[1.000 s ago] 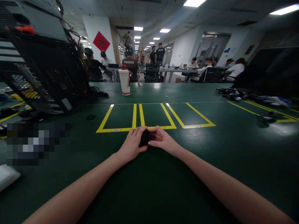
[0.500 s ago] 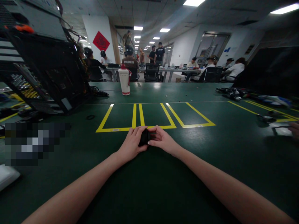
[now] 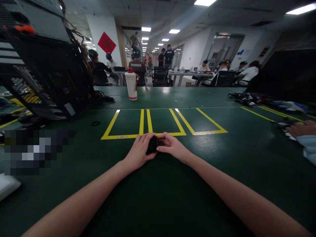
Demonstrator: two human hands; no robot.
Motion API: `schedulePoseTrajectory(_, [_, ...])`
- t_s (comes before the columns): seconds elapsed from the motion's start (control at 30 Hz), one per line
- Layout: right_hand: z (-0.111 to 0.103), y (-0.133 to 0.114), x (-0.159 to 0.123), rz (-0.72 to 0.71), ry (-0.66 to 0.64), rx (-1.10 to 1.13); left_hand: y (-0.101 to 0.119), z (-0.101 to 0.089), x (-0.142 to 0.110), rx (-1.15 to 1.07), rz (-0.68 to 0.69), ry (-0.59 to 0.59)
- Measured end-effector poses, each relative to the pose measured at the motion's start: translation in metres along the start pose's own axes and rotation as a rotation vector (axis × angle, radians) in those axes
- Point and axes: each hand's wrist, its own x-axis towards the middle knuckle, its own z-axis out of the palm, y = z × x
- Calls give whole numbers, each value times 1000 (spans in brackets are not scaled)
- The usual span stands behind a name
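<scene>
Both of my hands meet on the green table (image 3: 158, 197), just in front of the yellow taped boxes (image 3: 148, 123). Between them is a small black object (image 3: 152, 145), too dark to name more exactly. My left hand (image 3: 139, 152) curls round its left side with the fingers closed over the top. My right hand (image 3: 172, 147) pinches its right side between thumb and fingers. The hands rest low on the table surface.
A white bottle with a red cap (image 3: 131, 84) stands at the back. A big black open case with cables (image 3: 46, 72) fills the left. Another person's hand and pale sleeve (image 3: 302, 133) reach in at the right edge. A small black ring (image 3: 95, 123) lies left of the boxes. Several people sit at far tables.
My hands have stayed put on the black object. At the right edge another person's hand and sleeve have come further into view.
</scene>
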Motion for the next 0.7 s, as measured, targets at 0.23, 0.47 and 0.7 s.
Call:
schedulePoseTrajectory(0.23, [5,0,-1,-36,43,-1,1,-1,0,-12,-12,3])
schedulePoseTrajectory(0.47, [1,-1,-1,18,27,-39,2,-2,0,-11,-27,-28])
schedulePoseTrajectory(0.7, [3,-1,-2,-26,17,-11,0,-1,-1,-10,-25,-21])
